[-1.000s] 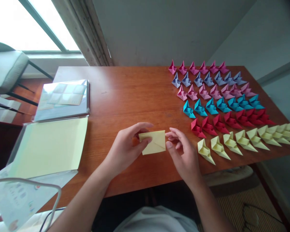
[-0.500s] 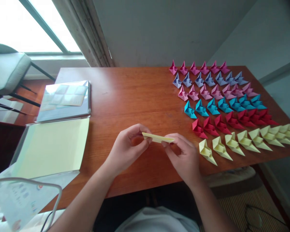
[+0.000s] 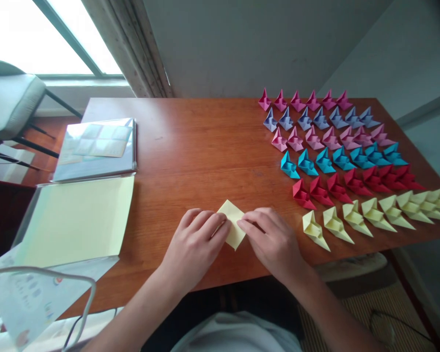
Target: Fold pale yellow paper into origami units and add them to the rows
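Observation:
A folded piece of pale yellow origami paper [image 3: 232,214] lies near the table's front edge, turned like a diamond with one corner towards me. My left hand [image 3: 200,239] is closed at its left corner, thumb and fingers on the paper. On the opposite corner my right hand [image 3: 273,239] pinches with thumb and forefinger. Both hands hide the side corners. Right of my right hand stands the nearest yellow folded paper boat [image 3: 314,231], at the left end of a row of several like it.
Rows of folded paper in red [image 3: 302,194], blue [image 3: 289,165], pink, lilac and magenta fill the table's right side. At the left lie yellow sheets [image 3: 80,220] and a plastic-wrapped pack [image 3: 95,151]. A pale curved bar [image 3: 90,298] crosses the lower left corner.
The yellow paper, held up as a rectangle and then tilted nearly edge-on, now lies flat as a diamond on the table. My right hand went from beside the paper to gripping it.

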Tool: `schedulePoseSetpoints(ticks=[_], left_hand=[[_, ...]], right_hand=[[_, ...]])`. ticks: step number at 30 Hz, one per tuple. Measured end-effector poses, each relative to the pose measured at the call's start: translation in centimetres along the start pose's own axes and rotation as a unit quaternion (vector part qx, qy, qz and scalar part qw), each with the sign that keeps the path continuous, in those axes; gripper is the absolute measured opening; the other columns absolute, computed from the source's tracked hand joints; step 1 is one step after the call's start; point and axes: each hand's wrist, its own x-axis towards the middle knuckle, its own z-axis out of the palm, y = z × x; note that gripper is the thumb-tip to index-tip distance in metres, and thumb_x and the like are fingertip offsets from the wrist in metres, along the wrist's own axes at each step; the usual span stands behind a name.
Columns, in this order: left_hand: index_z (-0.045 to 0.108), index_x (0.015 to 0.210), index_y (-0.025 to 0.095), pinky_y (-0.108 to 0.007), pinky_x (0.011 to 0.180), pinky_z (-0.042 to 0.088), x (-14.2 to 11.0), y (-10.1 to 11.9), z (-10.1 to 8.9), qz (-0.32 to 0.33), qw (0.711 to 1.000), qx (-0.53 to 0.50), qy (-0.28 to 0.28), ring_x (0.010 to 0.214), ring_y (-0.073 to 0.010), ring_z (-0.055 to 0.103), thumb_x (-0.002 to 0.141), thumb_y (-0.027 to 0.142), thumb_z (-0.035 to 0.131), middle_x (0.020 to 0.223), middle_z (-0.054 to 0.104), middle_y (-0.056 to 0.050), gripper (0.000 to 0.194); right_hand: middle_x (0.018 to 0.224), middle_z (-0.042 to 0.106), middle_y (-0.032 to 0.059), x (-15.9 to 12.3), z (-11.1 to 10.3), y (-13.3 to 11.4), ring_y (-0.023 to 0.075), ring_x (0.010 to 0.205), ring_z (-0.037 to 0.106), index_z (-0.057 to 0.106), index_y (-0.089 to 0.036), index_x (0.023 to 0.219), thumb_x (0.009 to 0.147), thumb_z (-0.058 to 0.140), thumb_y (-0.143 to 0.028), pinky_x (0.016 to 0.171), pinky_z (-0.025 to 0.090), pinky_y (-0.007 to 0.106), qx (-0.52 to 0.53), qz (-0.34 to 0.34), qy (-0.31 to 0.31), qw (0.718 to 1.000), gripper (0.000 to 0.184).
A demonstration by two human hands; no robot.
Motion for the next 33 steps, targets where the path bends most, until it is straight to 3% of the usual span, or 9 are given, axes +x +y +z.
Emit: schedulePoseSetpoints(ticks=[7, 18, 23, 30, 33], left_hand=[[0.067, 0.107, 0.016, -0.036, 0.084, 0.049, -0.4, 0.0, 0.0, -0.03, 0.998, -0.051, -0.023, 0.096, -0.0225, 0.065, 0.093, 0.011, 0.053, 0.11, 0.072, -0.007, 0.02], [0.069, 0.094, 0.022, -0.031, 0.084, 0.051, 0.1, -0.6, -0.7, -0.165, 0.96, -0.224, -0.032, 0.092, -0.0172, 0.067, 0.099, 0.022, 0.052, 0.106, 0.074, -0.003, 0.018], [0.068, 0.087, 0.021, -0.029, 0.08, 0.05, 0.9, -0.7, -0.8, -0.187, 0.953, -0.235, -0.049, 0.089, -0.0171, 0.068, 0.101, 0.024, 0.05, 0.1, 0.074, -0.003, 0.023], [0.067, 0.097, 0.021, -0.028, 0.074, 0.048, 0.9, -0.6, 0.0, -0.217, 0.956, -0.197, -0.015, 0.081, -0.0167, 0.066, 0.1, 0.024, 0.052, 0.094, 0.073, -0.002, 0.016], [0.068, 0.097, 0.022, -0.029, 0.076, 0.048, 0.8, -0.5, 0.1, -0.206, 0.956, -0.207, -0.026, 0.084, -0.0169, 0.065, 0.099, 0.023, 0.052, 0.097, 0.072, -0.002, 0.016]], right_hand=[[0.108, 0.069, 0.0113, 0.7, -1.5, -0.3, 0.0248, 0.099, 0.061, 0.067, -0.018, 0.115, 0.097, 0.053, -0.012, 0.087, 0.054, 0.041, 0.032, 0.013, -0.084, 0.996, 0.024], [0.096, 0.069, 0.0048, 1.8, -1.2, 0.6, 0.0203, 0.091, 0.061, 0.073, -0.024, 0.093, 0.097, 0.06, -0.019, 0.081, 0.054, 0.036, 0.161, 0.114, -0.074, 0.978, 0.014], [0.087, 0.07, 0.0031, 2.8, -1.0, 0.5, 0.0195, 0.084, 0.063, 0.072, -0.024, 0.082, 0.096, 0.062, -0.023, 0.077, 0.053, 0.034, 0.163, 0.159, -0.07, 0.971, 0.017], [0.085, 0.071, 0.0021, 3.0, -0.7, 0.1, 0.02, 0.083, 0.063, 0.071, -0.024, 0.087, 0.094, 0.064, -0.022, 0.074, 0.051, 0.034, 0.173, 0.201, -0.056, 0.963, 0.01], [0.088, 0.07, 0.0025, 2.7, -0.9, 0.1, 0.0197, 0.085, 0.062, 0.073, -0.024, 0.087, 0.094, 0.065, -0.02, 0.076, 0.052, 0.034, 0.192, 0.192, -0.061, 0.961, 0.011]])
